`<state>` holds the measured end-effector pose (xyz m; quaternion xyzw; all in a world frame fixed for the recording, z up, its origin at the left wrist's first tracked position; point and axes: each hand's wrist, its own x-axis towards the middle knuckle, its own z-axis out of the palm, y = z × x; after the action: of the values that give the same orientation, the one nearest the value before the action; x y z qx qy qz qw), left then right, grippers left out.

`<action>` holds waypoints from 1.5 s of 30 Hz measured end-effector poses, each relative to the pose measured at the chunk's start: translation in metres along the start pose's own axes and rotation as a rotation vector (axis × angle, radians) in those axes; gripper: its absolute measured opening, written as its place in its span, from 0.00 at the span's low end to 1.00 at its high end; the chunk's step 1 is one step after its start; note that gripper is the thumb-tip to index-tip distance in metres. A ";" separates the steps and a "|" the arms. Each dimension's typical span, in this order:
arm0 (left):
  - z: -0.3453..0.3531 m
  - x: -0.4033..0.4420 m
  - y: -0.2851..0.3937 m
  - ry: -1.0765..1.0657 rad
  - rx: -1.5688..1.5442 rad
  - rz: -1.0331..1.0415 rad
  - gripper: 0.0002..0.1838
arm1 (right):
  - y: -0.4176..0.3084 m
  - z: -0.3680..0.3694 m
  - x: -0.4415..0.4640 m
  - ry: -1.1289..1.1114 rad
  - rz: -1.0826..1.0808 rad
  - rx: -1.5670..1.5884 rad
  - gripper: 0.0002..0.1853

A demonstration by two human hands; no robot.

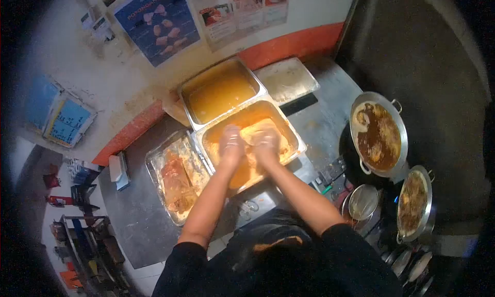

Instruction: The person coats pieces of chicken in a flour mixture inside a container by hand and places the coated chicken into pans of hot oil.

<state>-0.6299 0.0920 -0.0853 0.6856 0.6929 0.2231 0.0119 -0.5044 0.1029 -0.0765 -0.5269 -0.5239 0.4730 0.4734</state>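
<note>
Metal pan point(302, 148), centre frame: left hand point(232, 141) and right hand point(267, 141) in pale-orange mix point(251, 137), seemingly coating; blur hides each grip's closure. Next move likely needs even turning.

We see a powder-dusted, glossy silver rectangular metal pan point(289, 123), a dull silver metal tray point(287, 81) at the grey metal bench's point(135, 212) wall edge

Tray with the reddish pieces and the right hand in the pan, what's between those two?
In the head view, the left hand and the left side of the orange-smeared pan lie between them.
</note>
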 end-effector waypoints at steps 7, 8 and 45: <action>-0.022 -0.016 -0.020 -0.211 0.032 -0.151 0.07 | -0.006 -0.070 0.021 -0.205 -0.118 -0.596 0.07; -0.025 -0.017 -0.026 -0.247 0.013 -0.172 0.07 | -0.017 -0.089 0.024 -0.145 -0.308 -0.722 0.08; -0.075 0.005 0.261 0.172 -0.161 0.306 0.09 | 0.215 -0.982 -0.302 0.995 0.773 -1.253 0.08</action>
<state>-0.4075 0.0642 0.0689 0.7583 0.5588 0.3347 -0.0264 0.4934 -0.2031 -0.1876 -0.9738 -0.2056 -0.0577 0.0780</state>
